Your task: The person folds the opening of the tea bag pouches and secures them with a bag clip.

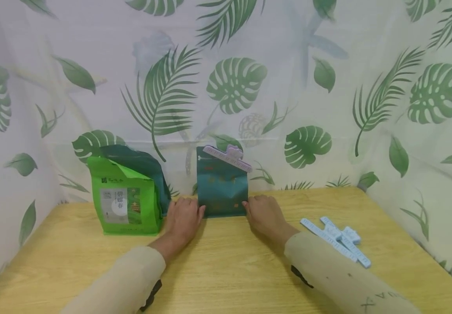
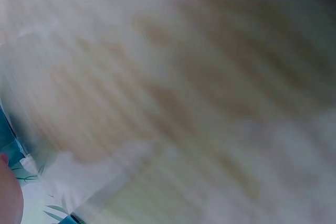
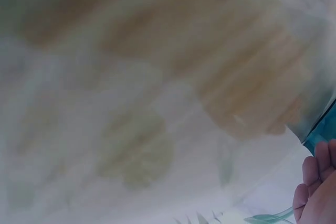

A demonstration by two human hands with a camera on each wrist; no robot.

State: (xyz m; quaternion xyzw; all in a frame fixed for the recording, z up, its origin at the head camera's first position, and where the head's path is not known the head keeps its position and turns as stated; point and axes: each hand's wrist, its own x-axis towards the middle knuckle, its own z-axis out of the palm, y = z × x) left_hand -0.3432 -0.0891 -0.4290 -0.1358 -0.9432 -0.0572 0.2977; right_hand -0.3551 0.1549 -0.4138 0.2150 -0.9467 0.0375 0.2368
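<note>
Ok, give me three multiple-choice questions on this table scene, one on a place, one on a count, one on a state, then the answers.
1. Where is the purple clip?
A. on the table
B. on top of the teal bag
C. on the green bag

2. How many blue clips lie loose on the table?
A. two
B. five
C. none

3. How does the teal bag stand?
A. flat
B. upright between the left hand and right hand
C. lifted

Answers: B, clip clamps its top edge; A, two lie crossed at right; B, one hand touches each side.

Bright, even, soft-shadowed head view; both wrist views heavily motion-blurred, washed out.
</note>
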